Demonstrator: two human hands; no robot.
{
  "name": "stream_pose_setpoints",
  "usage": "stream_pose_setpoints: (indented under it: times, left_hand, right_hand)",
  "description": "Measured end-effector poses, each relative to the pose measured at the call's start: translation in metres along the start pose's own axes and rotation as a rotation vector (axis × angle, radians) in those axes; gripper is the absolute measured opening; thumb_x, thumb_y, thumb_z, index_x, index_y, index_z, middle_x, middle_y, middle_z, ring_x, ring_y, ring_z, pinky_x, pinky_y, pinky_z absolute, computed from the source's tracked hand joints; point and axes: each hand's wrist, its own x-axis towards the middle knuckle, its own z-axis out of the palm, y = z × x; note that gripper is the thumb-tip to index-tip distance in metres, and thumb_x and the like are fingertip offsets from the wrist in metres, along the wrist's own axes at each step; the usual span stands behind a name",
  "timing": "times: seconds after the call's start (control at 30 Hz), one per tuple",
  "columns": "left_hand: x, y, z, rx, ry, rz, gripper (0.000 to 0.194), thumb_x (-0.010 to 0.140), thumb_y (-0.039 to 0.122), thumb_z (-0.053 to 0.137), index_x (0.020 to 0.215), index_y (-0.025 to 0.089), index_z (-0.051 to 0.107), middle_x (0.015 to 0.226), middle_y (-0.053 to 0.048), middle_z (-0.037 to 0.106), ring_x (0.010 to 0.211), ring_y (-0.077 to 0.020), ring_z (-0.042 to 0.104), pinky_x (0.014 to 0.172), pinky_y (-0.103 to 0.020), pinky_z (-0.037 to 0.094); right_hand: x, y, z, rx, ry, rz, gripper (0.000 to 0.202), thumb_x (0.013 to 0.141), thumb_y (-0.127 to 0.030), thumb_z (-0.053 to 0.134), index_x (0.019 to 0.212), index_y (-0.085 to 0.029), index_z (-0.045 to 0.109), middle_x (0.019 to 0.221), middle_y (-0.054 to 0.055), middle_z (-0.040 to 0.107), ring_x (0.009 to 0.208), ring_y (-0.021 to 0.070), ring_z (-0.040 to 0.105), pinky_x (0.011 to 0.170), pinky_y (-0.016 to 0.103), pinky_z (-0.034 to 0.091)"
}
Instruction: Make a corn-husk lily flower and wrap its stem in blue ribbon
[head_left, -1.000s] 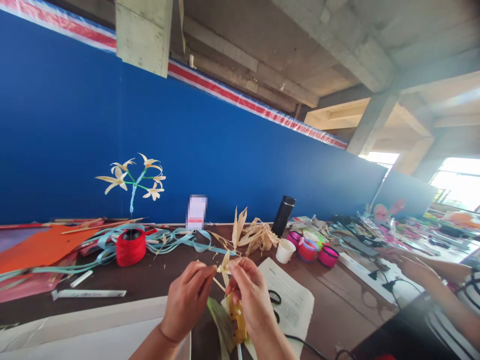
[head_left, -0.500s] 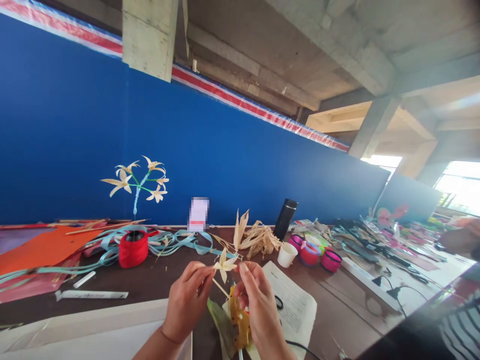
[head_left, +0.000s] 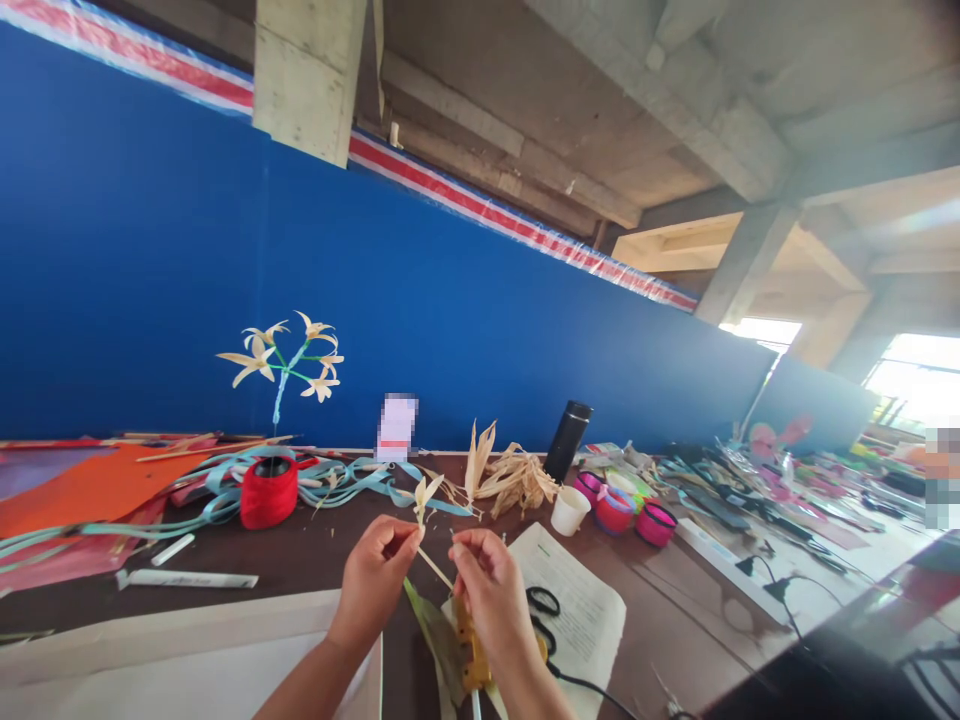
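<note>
My left hand (head_left: 376, 575) is closed in a pinch on the base of a small cream husk flower (head_left: 424, 496), whose pointed petals stand upward. My right hand (head_left: 487, 575) is just right of it, thumb and fingertips pressed together; whatever they hold, if anything, is too small to make out. A thin pale stick (head_left: 435, 568) slants between the two hands. Below the right hand lies a yellow glue gun (head_left: 474, 655), partly covered by the wrist. Beside it is a greenish husk leaf (head_left: 431, 640). Black-handled scissors (head_left: 543, 601) rest on a printed sheet (head_left: 581, 600).
A finished-looking flower spray (head_left: 285, 370) rises behind a red ribbon roll (head_left: 268, 495). Dried husks (head_left: 517, 480), a black flask (head_left: 568, 440), a white cup (head_left: 570, 512) and a pink-black pot (head_left: 655, 522) stand beyond. A power strip (head_left: 731, 570) with cables lies right, a white board (head_left: 300, 660) front left.
The flower has tilted from facing me to petals up, seen side-on. My right hand has moved left and slightly down, uncovering more of the scissors. The view has shifted slightly.
</note>
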Motion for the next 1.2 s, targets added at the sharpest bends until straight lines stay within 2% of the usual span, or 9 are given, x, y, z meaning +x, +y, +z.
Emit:
stream_pose_setpoints:
  times: [0.2,0.53,0.7,0.87,1.03,1.2]
  left_hand:
    - [0.0,0.0,0.0,-0.059,-0.039,-0.07,0.022,0.076,0.038,0.058,0.069,0.019,0.066,0.069,0.001,0.06,0.064,-0.0148,0.057,0.061,-0.024,0.042]
    - [-0.001,0.0,0.0,-0.07,-0.086,-0.015,0.024,0.076,0.039,0.058,0.066,0.019,0.065,0.067,0.001,0.057,0.063,-0.0147,0.054,0.06,-0.024,0.041]
    - [0.0,0.004,0.0,-0.069,-0.101,0.003,0.024,0.076,0.038,0.058,0.063,0.019,0.064,0.067,0.001,0.057,0.064,-0.0149,0.054,0.061,-0.024,0.04]
    - [0.0,0.004,-0.001,-0.095,-0.157,0.006,0.026,0.077,0.039,0.056,0.062,0.019,0.064,0.065,0.001,0.055,0.064,-0.0151,0.053,0.063,-0.024,0.041]
    - [0.003,-0.002,-0.002,-0.169,-0.208,-0.003,0.025,0.076,0.039,0.059,0.064,0.018,0.065,0.068,0.0,0.056,0.067,-0.0153,0.054,0.065,-0.024,0.042]
    - [0.004,-0.003,-0.002,-0.21,-0.247,-0.025,0.026,0.076,0.04,0.061,0.065,0.017,0.063,0.069,0.001,0.054,0.065,-0.0136,0.051,0.062,-0.023,0.041]
  right_hand:
    - [-0.007,0.005,0.012,-0.031,-0.029,0.023,0.022,0.078,-0.033,0.057,0.086,-0.014,0.063,0.06,0.0,0.058,0.042,0.0058,0.046,0.037,0.015,0.027]
    - [0.005,-0.005,0.025,0.117,0.045,0.092,0.028,0.073,-0.037,0.062,0.089,-0.014,0.063,0.06,-0.001,0.056,0.042,0.0059,0.043,0.035,0.015,0.029]
    - [0.007,-0.01,0.026,0.137,-0.016,0.148,0.036,0.069,-0.04,0.066,0.093,-0.014,0.067,0.063,-0.001,0.057,0.045,0.0059,0.044,0.035,0.015,0.028]
    - [0.011,-0.011,0.023,0.17,-0.124,0.143,0.043,0.068,-0.046,0.068,0.096,-0.013,0.069,0.051,-0.005,0.047,0.043,0.0047,0.037,0.037,0.014,0.027]
    - [0.02,-0.011,0.011,0.226,-0.263,0.187,0.036,0.065,-0.042,0.073,0.088,-0.015,0.07,0.054,-0.005,0.048,0.045,0.0046,0.036,0.038,0.014,0.025]
    - [0.024,-0.013,0.003,0.215,-0.321,0.201,0.027,0.065,-0.036,0.074,0.082,-0.015,0.069,0.056,-0.004,0.049,0.047,0.0044,0.036,0.039,0.014,0.024]
